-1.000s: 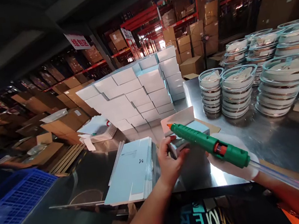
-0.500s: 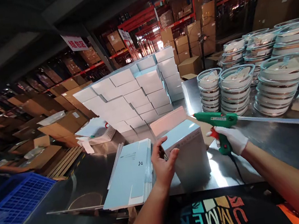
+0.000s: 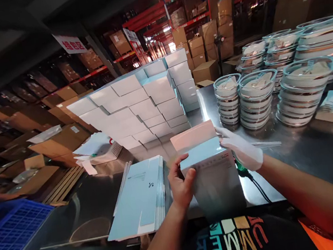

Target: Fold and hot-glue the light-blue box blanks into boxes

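A pale blue carton (image 3: 213, 176) stands upright on the steel table (image 3: 299, 155) right in front of me, its top flap (image 3: 193, 135) raised. My bare left hand (image 3: 179, 181) grips its upper left edge. My white-gloved right hand (image 3: 241, 149) rests on the carton's upper right corner by the flap. The green glue gun (image 3: 241, 168) lies on the table behind that hand, mostly hidden, its black cord (image 3: 259, 190) trailing toward me.
A pile of flat blue carton blanks (image 3: 139, 196) lies to the left. A large stack of finished white-blue boxes (image 3: 141, 101) stands behind. Stacks of lidded clear round containers (image 3: 277, 91) fill the right. A blue crate (image 3: 10, 232) sits far left; warehouse shelving is beyond.
My right hand has put the glue gun down on the table and moved to the carton's top right corner. The carton has come nearer to me, with my left hand still on it.
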